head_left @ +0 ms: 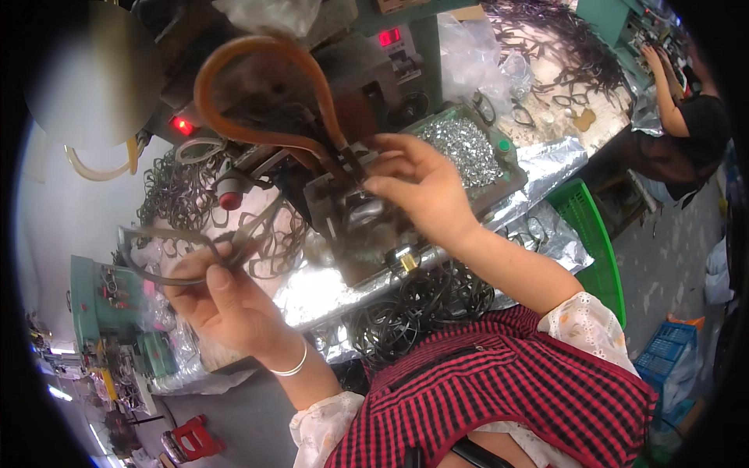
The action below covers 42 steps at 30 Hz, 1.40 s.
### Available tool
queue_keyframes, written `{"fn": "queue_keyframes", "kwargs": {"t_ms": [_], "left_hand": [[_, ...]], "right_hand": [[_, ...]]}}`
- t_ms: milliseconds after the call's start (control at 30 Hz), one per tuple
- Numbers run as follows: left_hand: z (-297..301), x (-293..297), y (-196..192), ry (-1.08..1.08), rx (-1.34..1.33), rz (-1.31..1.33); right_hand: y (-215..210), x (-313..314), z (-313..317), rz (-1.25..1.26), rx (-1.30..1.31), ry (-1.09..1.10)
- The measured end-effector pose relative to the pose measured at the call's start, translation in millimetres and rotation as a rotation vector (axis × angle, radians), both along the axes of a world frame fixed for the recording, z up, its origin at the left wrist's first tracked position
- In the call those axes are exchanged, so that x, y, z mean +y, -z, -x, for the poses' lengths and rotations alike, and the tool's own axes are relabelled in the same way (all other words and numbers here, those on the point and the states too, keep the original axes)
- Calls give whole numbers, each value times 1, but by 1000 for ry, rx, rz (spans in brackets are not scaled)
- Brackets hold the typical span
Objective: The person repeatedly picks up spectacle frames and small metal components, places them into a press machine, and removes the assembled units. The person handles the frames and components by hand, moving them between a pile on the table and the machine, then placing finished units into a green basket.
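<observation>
Head view: the left hand (pixel 226 308), palm up, is closed to a pinch, thumb over fingers, on a thin grey loop (pixel 183 234) that sticks out beyond the table's left part. The right hand (pixel 425 183) is half curled, thumb and fingertips nearly together at the machine (pixel 359 86); blur hides whether they grip anything. Just beside those tips, both legs of a brown loop (pixel 201 90) come together, its bend standing up and away from the table's near edge.

Both loops look light and springy — stiff enough to keep their curve, smooth enough to slip or twist in a loose pinch. They seem unlikely to break; the best hold is probably close to the ends, where the bend has least leverage.

Right of the machine, a tray (pixel 509 170) carries loose metal bits (pixel 460 148), shiny and easily scattered. Dark loops (pixel 168 191) lie tangled toward the table's left edge. Crinkled foil (pixel 558 160) covers much of the table (pixel 312 303), and a black bundle (pixel 429 304) gathers at its near edge — just above the checked apron (pixel 499 374).

Past the right edge stand a green basket (pixel 599 249) and a blue crate (pixel 667 355); farther up, another person (pixel 679 121) reaches toward machinery.
</observation>
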<state>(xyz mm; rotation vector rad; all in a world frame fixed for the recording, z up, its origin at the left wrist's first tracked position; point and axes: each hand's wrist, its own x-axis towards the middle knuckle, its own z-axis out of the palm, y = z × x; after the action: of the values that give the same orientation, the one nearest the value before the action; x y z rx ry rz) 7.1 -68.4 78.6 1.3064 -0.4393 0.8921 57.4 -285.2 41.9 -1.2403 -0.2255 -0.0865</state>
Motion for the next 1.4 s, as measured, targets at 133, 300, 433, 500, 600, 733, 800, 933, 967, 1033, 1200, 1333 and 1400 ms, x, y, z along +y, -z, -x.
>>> {"fn": "queue_keyframes", "kwargs": {"t_ms": [133,300,433,500,600,733,800,933,967,1033,1200,1333,1400], "left_hand": [[-19,-2,-10,-106,-21,-11],[19,-39,-2,-112,154,-192],[13,-66,-1,62,352,-190],[7,-67,-1,38,333,-291],[4,-68,-1,-7,299,-380],[3,-64,30,-46,357,-359],[-1,-57,30,71,325,-392],[10,-58,26,-6,362,-390],[11,-57,36,15,372,-316],[19,-70,58,-35,256,-336],[9,27,93,-560,256,-255],[-56,97,74,-1072,652,-1004],[-96,124,94,-1185,941,-1542]], "right_hand": [[-21,6,15,-66,67,-29],[-3,-29,11,185,-195,-88],[68,-80,-27,1404,-259,660],[79,-88,-35,1247,-385,637],[69,-99,-42,1130,-385,655],[103,-121,-58,1071,-378,702],[94,-106,-54,1017,-382,739],[77,-100,-50,967,-352,708],[75,-98,-47,967,-330,723],[87,-103,-34,923,-359,741],[78,-92,-23,904,-363,694],[61,-85,-35,804,-312,566],[55,-78,-42,798,-322,578]]}}
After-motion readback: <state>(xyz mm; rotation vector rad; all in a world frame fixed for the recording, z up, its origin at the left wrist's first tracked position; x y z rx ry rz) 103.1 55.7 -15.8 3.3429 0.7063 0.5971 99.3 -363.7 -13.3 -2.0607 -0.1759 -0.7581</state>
